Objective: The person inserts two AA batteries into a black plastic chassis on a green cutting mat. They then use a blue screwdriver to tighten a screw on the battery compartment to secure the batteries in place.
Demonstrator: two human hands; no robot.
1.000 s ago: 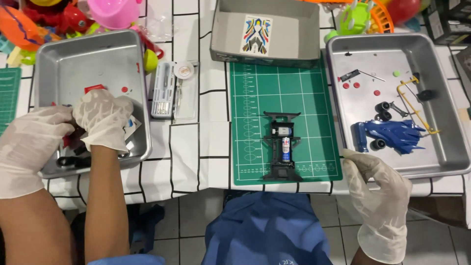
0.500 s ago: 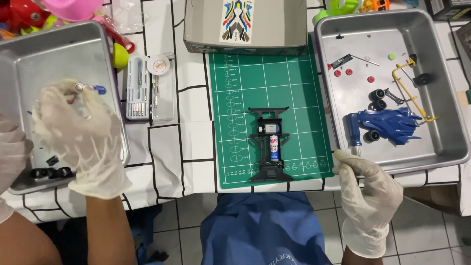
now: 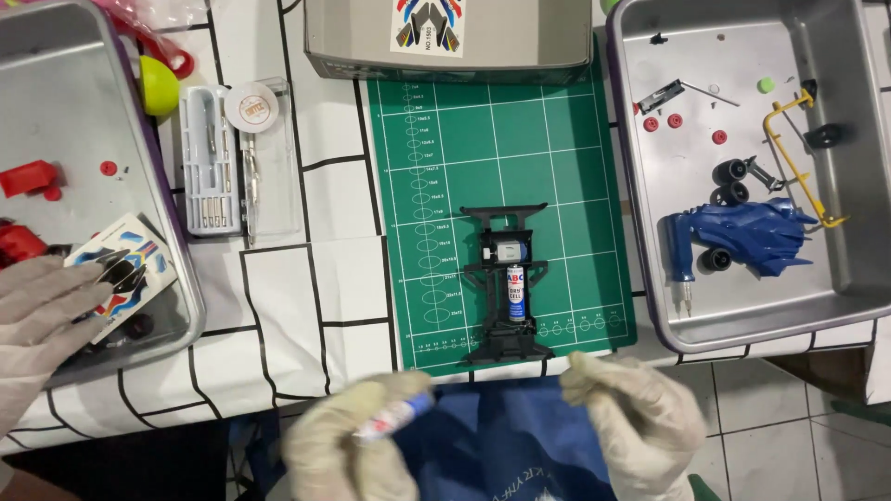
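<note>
Two hands — left (image 3: 348,450) pinching a battery (image 3: 394,417), right (image 3: 640,431) half-curled, empty — below the black chassis (image 3: 506,278).

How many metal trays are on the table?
3: one tray at the left, one tray at the right holding the blue car body, and one upside-down tray at the top middle. More could lie outside the view.

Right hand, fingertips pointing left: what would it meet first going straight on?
Most likely the small cylinder pinched in the left hand, which lies directly across from the right hand. Both hands are motion-blurred, so depth is uncertain.
</note>
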